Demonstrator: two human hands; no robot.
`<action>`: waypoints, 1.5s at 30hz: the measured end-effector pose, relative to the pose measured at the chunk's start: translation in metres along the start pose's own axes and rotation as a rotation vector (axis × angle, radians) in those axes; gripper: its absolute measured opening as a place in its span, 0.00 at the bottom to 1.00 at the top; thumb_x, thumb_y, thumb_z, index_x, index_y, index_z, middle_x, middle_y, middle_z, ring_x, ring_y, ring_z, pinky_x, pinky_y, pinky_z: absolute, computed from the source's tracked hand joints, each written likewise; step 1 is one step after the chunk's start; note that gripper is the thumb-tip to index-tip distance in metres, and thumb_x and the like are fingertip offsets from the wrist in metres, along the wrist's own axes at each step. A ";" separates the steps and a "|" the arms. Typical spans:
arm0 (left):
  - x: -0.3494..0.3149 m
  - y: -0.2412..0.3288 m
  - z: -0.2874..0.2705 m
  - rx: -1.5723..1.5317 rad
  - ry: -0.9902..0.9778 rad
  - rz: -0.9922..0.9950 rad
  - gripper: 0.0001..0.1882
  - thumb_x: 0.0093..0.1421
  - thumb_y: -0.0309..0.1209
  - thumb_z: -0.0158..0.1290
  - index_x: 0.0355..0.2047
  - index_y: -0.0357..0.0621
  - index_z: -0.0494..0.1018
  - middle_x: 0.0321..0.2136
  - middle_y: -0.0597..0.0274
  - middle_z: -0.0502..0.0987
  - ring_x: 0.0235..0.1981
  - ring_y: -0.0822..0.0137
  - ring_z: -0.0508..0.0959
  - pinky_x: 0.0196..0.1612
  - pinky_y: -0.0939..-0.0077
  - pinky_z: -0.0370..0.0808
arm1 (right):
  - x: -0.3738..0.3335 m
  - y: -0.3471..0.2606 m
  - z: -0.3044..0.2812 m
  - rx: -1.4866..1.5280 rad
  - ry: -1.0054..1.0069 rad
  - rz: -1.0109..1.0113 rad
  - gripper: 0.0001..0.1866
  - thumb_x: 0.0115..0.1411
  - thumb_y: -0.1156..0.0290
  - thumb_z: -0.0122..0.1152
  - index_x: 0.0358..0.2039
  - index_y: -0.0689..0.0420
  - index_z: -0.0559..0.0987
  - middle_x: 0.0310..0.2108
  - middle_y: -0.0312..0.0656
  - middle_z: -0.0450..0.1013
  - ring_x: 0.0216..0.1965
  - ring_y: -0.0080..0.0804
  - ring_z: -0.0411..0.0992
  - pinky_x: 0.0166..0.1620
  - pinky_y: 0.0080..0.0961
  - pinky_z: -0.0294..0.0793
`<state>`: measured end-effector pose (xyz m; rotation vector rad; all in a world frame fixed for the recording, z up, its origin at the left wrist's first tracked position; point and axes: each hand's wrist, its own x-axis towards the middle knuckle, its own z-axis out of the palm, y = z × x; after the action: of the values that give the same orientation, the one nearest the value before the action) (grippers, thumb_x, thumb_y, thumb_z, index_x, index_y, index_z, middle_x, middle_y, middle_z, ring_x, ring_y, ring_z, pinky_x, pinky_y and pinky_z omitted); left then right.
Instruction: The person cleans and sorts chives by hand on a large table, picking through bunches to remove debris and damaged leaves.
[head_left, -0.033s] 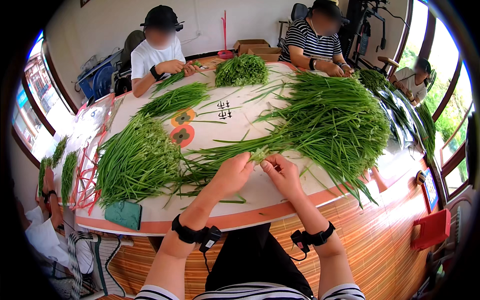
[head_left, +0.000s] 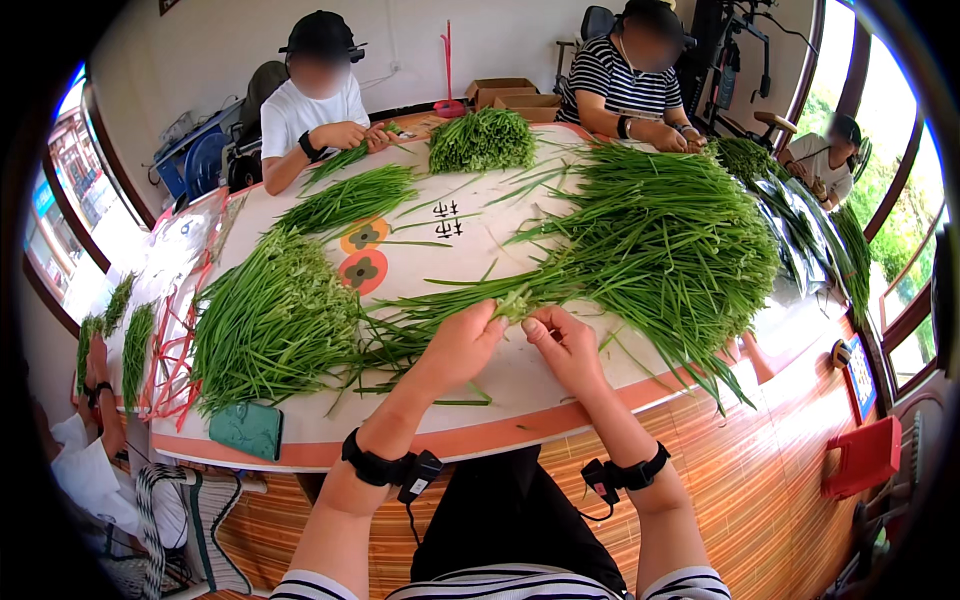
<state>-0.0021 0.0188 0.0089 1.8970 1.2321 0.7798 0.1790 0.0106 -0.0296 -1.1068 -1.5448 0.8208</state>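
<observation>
My left hand (head_left: 463,345) is closed round a small bunch of green flower chives (head_left: 514,303), whose pale bud ends stick out past the thumb. The long stems trail left behind that hand over the table. Just right of the bud ends, my right hand (head_left: 566,350) is closed, thumb and fingertips pinched together; whatever is between them is too small to make out. A big heap of loose chives (head_left: 670,230) lies beyond and to the right of my right hand. Left of my left hand rests another thick pile of chives (head_left: 275,320), buds toward the right.
A green phone case (head_left: 247,430) lies at the near left edge of the white table (head_left: 480,250). Red ties (head_left: 172,370) hang at the left. Smaller chive bundles (head_left: 484,140) sit farther back. Co-workers handle stems across the table and at both sides. A red stool (head_left: 862,460) stands right.
My left hand has shifted very slightly up and left with the chives. My right hand stays nearly in place, still pinched. The piles look the same.
</observation>
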 end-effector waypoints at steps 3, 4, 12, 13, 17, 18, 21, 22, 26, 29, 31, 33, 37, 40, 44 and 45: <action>0.003 -0.005 -0.009 -0.243 -0.003 -0.010 0.14 0.66 0.34 0.43 0.45 0.36 0.68 0.27 0.68 0.70 0.31 0.75 0.69 0.38 0.77 0.68 | 0.001 0.005 -0.001 -0.048 -0.005 -0.007 0.14 0.60 0.61 0.59 0.32 0.61 0.77 0.19 0.36 0.71 0.21 0.20 0.66 0.26 0.20 0.67; 0.002 -0.006 -0.013 -0.306 -0.011 0.001 0.14 0.66 0.34 0.43 0.45 0.36 0.69 0.27 0.68 0.70 0.31 0.75 0.69 0.39 0.78 0.68 | 0.000 0.006 -0.001 -0.097 -0.018 -0.003 0.14 0.60 0.60 0.59 0.31 0.60 0.77 0.19 0.39 0.71 0.21 0.23 0.67 0.26 0.21 0.68; -0.005 0.007 -0.040 -0.905 -0.042 0.140 0.10 0.66 0.32 0.41 0.41 0.38 0.68 0.30 0.63 0.71 0.39 0.66 0.72 0.50 0.70 0.65 | -0.001 0.001 -0.002 -0.262 -0.088 -0.029 0.14 0.59 0.60 0.59 0.27 0.59 0.77 0.17 0.43 0.70 0.19 0.36 0.67 0.26 0.29 0.68; -0.006 0.010 -0.042 -0.986 -0.067 0.159 0.11 0.67 0.32 0.41 0.42 0.39 0.68 0.30 0.63 0.71 0.40 0.66 0.72 0.51 0.70 0.64 | -0.001 0.002 -0.003 -0.294 -0.092 -0.047 0.14 0.58 0.61 0.59 0.26 0.59 0.77 0.17 0.44 0.70 0.19 0.38 0.67 0.26 0.30 0.68; -0.023 0.025 -0.049 -1.257 -0.141 0.365 0.10 0.67 0.32 0.40 0.40 0.39 0.67 0.31 0.60 0.71 0.41 0.59 0.73 0.51 0.63 0.66 | 0.001 0.005 -0.002 -0.327 -0.076 -0.137 0.12 0.57 0.63 0.60 0.25 0.59 0.76 0.18 0.45 0.70 0.21 0.42 0.69 0.26 0.34 0.68; -0.026 0.032 -0.053 -1.146 -0.089 0.364 0.11 0.67 0.34 0.41 0.39 0.39 0.67 0.31 0.60 0.71 0.42 0.60 0.73 0.51 0.64 0.67 | 0.001 0.005 -0.001 -0.326 -0.074 -0.144 0.11 0.56 0.63 0.60 0.25 0.59 0.76 0.18 0.45 0.70 0.22 0.43 0.69 0.27 0.34 0.69; -0.011 0.030 -0.064 -0.829 0.098 0.223 0.11 0.67 0.35 0.42 0.38 0.38 0.67 0.31 0.60 0.72 0.42 0.62 0.74 0.51 0.67 0.67 | 0.001 0.005 -0.001 -0.327 -0.068 -0.175 0.10 0.56 0.64 0.60 0.26 0.59 0.76 0.17 0.45 0.70 0.22 0.43 0.69 0.27 0.35 0.69; -0.011 0.030 -0.065 -0.878 0.067 0.240 0.12 0.67 0.35 0.41 0.38 0.38 0.67 0.31 0.60 0.72 0.41 0.63 0.74 0.50 0.69 0.68 | -0.001 0.008 0.000 -0.329 -0.068 -0.187 0.10 0.55 0.65 0.61 0.26 0.59 0.77 0.17 0.45 0.70 0.22 0.43 0.69 0.27 0.35 0.69; -0.011 0.043 -0.073 -0.781 0.158 0.304 0.12 0.67 0.35 0.41 0.38 0.38 0.66 0.31 0.61 0.71 0.39 0.64 0.74 0.49 0.66 0.69 | 0.001 0.006 -0.002 -0.314 -0.072 -0.196 0.09 0.54 0.66 0.61 0.25 0.58 0.76 0.19 0.44 0.71 0.25 0.43 0.69 0.29 0.35 0.69; -0.013 0.048 -0.081 -0.853 0.177 0.338 0.11 0.67 0.35 0.41 0.38 0.39 0.65 0.30 0.62 0.69 0.35 0.65 0.73 0.50 0.63 0.69 | -0.003 0.006 -0.002 -0.274 -0.114 -0.309 0.07 0.53 0.67 0.62 0.25 0.57 0.77 0.22 0.41 0.72 0.29 0.42 0.69 0.35 0.34 0.70; -0.015 0.055 -0.085 -0.850 0.187 0.331 0.10 0.67 0.35 0.41 0.39 0.40 0.64 0.29 0.63 0.68 0.33 0.66 0.72 0.50 0.60 0.70 | -0.001 0.009 -0.004 -0.325 -0.189 -0.406 0.05 0.50 0.70 0.63 0.25 0.57 0.77 0.24 0.41 0.71 0.31 0.42 0.68 0.38 0.33 0.68; -0.020 0.057 -0.090 -0.889 0.179 0.322 0.10 0.67 0.35 0.41 0.40 0.40 0.64 0.29 0.63 0.68 0.33 0.66 0.72 0.49 0.60 0.70 | -0.002 0.015 -0.001 -0.389 -0.183 -0.472 0.04 0.49 0.73 0.63 0.25 0.56 0.76 0.24 0.40 0.71 0.31 0.42 0.68 0.40 0.32 0.67; -0.031 0.065 -0.093 -0.957 0.011 0.231 0.12 0.66 0.37 0.44 0.41 0.41 0.64 0.27 0.63 0.67 0.25 0.66 0.73 0.29 0.68 0.75 | -0.005 0.020 0.012 -0.446 -0.050 -0.493 0.03 0.50 0.73 0.60 0.24 0.57 0.75 0.25 0.40 0.71 0.32 0.44 0.67 0.41 0.34 0.68; -0.031 0.065 -0.078 -0.905 0.048 -0.004 0.12 0.65 0.37 0.44 0.41 0.41 0.65 0.28 0.61 0.70 0.24 0.66 0.74 0.25 0.71 0.74 | -0.005 0.016 0.009 -0.295 -0.039 -0.352 0.04 0.53 0.72 0.59 0.25 0.58 0.75 0.24 0.42 0.71 0.32 0.45 0.68 0.37 0.36 0.69; -0.014 0.043 -0.048 -0.689 0.039 -0.045 0.12 0.66 0.33 0.43 0.42 0.36 0.65 0.35 0.53 0.75 0.35 0.61 0.78 0.43 0.69 0.75 | -0.005 0.003 0.000 -0.137 -0.171 -0.123 0.07 0.55 0.71 0.60 0.28 0.61 0.76 0.22 0.43 0.73 0.26 0.37 0.71 0.31 0.31 0.70; -0.010 0.037 -0.039 -0.620 0.038 -0.034 0.12 0.66 0.33 0.42 0.42 0.35 0.65 0.36 0.53 0.75 0.38 0.61 0.77 0.46 0.69 0.73 | -0.004 0.002 0.000 -0.068 -0.176 -0.095 0.07 0.55 0.71 0.61 0.29 0.61 0.76 0.22 0.42 0.73 0.25 0.33 0.70 0.30 0.28 0.70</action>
<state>-0.0189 0.0097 0.0599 1.3546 0.8991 1.0393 0.1798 0.0072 -0.0328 -1.0236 -1.7699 0.8241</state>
